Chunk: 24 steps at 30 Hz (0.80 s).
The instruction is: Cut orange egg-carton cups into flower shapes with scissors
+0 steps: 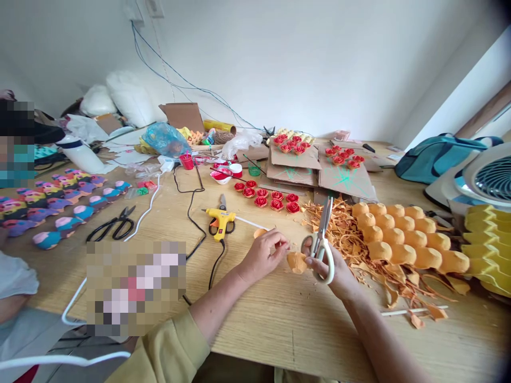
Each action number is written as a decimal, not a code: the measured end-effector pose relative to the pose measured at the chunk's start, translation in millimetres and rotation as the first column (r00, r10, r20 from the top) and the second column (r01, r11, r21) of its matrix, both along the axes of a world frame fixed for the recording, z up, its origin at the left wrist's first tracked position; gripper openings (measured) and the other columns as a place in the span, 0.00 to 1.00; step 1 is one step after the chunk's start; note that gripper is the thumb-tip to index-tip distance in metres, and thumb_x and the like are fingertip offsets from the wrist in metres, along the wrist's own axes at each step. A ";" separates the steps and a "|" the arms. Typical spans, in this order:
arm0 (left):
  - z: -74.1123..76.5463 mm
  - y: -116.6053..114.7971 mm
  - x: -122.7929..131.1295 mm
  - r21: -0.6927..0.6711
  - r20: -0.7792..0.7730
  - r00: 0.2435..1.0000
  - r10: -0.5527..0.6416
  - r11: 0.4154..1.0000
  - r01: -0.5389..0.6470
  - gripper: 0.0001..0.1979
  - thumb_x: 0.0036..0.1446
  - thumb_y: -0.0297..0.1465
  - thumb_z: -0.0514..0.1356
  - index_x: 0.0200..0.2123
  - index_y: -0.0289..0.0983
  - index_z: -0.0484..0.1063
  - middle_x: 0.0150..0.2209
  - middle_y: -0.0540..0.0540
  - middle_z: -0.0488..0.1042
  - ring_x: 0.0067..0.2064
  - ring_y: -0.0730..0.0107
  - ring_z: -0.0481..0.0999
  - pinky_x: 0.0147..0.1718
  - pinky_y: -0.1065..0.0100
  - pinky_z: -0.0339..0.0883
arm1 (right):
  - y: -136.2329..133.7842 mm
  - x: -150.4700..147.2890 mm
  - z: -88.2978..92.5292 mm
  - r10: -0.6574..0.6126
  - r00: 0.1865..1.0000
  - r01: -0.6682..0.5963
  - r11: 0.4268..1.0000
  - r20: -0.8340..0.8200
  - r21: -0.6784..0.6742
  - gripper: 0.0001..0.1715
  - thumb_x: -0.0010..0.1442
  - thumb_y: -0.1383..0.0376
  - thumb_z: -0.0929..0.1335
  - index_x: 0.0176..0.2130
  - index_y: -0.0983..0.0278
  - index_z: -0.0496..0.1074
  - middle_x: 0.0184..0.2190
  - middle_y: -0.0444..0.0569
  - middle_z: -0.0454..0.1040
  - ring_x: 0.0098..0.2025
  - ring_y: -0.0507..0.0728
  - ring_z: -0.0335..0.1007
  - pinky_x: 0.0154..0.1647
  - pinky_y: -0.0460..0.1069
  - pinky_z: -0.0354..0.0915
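Observation:
White-handled scissors (322, 234) are in my right hand (335, 271), blades pointing up and away from me. The same hand's thumb and fingertips touch a small orange egg-carton cup (297, 263) and appear to pinch its edge. My left hand (263, 255) is just left of the cup, its fingertips pressed together; what they hold, if anything, is too small to make out. Beyond that hand lies another orange piece (260, 232), partly hidden. A yellow glue gun (220, 222) rests left of it.
Orange scraps (343, 234) and an orange egg carton (399, 234) lie right. Red paper roses (277, 199) sit ahead, below stacked cardboard (293, 173). Black scissors (114, 226), cords and painted carton strips (64, 202) occupy the left. Part of another person shows at far left.

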<state>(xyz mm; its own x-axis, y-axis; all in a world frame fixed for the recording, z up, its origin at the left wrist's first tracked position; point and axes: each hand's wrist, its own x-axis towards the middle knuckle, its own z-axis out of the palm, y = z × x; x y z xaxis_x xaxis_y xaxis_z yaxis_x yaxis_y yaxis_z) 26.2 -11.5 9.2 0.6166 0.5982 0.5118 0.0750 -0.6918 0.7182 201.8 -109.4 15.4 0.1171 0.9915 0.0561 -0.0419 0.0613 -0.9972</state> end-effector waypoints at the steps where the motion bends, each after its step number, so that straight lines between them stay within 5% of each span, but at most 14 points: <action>1: 1.1 -0.2 0.0 -0.055 0.014 1.000 -0.008 0.998 0.009 0.10 0.65 0.29 0.53 0.33 0.36 0.71 0.33 0.46 0.74 0.37 0.69 0.73 0.39 0.68 0.65 | 0.1 0.4 -0.2 -0.009 1.000 0.009 1.000 0.004 0.009 0.24 0.51 0.52 0.76 0.40 0.60 0.67 0.29 0.42 0.68 0.27 0.50 0.58 0.26 0.46 0.57; 5: 5.6 -3.6 0.3 -0.242 0.036 0.996 -0.079 0.966 0.085 0.11 0.65 0.34 0.53 0.38 0.35 0.73 0.35 0.45 0.75 0.37 0.69 0.73 0.36 0.70 0.63 | 0.8 -0.5 1.4 -0.030 0.999 0.028 0.998 0.040 0.050 0.23 0.49 0.53 0.77 0.38 0.59 0.67 0.29 0.41 0.68 0.26 0.50 0.59 0.25 0.46 0.57; 10: 2.4 -6.7 3.3 -0.343 0.024 0.995 -0.095 0.934 0.097 0.07 0.57 0.33 0.62 0.30 0.35 0.71 0.26 0.52 0.68 0.28 0.75 0.62 0.28 0.72 0.55 | 0.4 -3.9 3.5 -0.015 0.995 0.009 0.998 0.098 0.062 0.25 0.49 0.51 0.77 0.37 0.59 0.67 0.28 0.41 0.68 0.25 0.50 0.58 0.24 0.46 0.57; 24: 2.8 -5.4 4.0 -0.323 0.075 0.993 -0.089 0.940 0.109 0.10 0.60 0.34 0.59 0.29 0.34 0.69 0.27 0.50 0.68 0.31 0.72 0.66 0.32 0.71 0.59 | 2.3 1.3 -16.1 -0.047 0.977 0.020 0.991 0.206 0.134 0.18 0.55 0.57 0.75 0.40 0.58 0.66 0.34 0.43 0.70 0.35 0.54 0.65 0.36 0.48 0.63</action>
<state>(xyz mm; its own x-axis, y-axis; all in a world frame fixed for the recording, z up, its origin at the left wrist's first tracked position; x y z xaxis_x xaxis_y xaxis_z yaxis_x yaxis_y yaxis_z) 30.1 -16.9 12.1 0.6563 0.6758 0.3357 -0.0311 -0.4203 0.9069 203.1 -107.1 -0.7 0.1221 0.9697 0.2117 0.1701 0.1897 -0.9670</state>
